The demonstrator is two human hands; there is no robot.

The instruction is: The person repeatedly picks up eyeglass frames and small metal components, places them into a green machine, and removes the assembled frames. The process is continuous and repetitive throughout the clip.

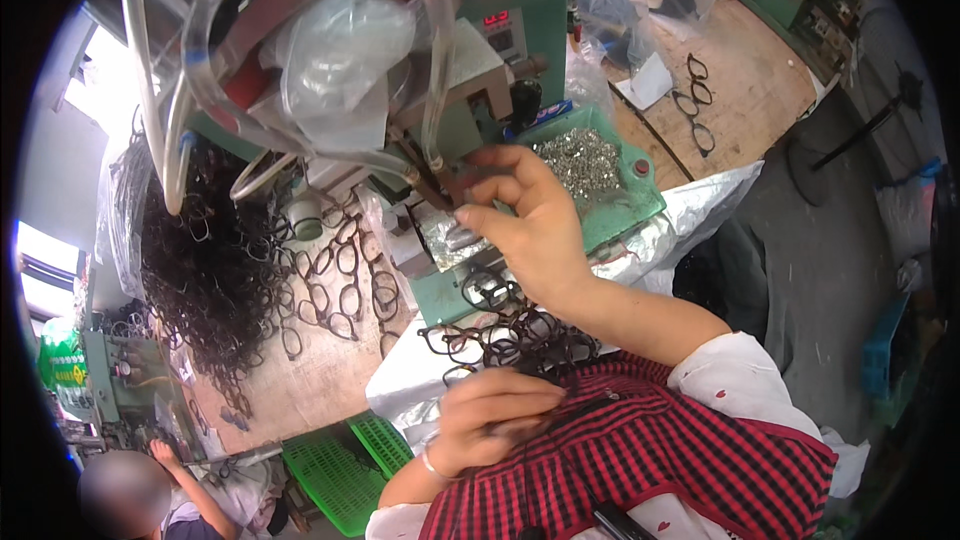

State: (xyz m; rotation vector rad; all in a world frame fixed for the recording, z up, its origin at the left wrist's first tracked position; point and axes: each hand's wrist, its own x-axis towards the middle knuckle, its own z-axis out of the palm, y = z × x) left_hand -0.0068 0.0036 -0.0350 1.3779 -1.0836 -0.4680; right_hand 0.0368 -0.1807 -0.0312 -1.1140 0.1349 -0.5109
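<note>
My right hand (pixel 530 225) reaches up to the green press machine (pixel 545 35), its fingertips pinched at the machine's working point, over a shiny metal plate (pixel 450 238). What it pinches is too small to tell. My left hand (pixel 495 415) is down near my chest, closed on a dark eyeglass frame (pixel 560 410). A heap of black eyeglass frames (pixel 510 335) lies on a white sheet between the two hands. A green tray (pixel 625 205) of small silver metal parts (pixel 580 160) sits just right of my right hand.
Many black frames (pixel 320 290) are spread and piled on the wooden bench at the left. Clear tubes and plastic bags (pixel 330 60) hang above. Three frames (pixel 695 105) lie on a far bench. A green basket (pixel 335 465) and another person (pixel 150 490) are at lower left.
</note>
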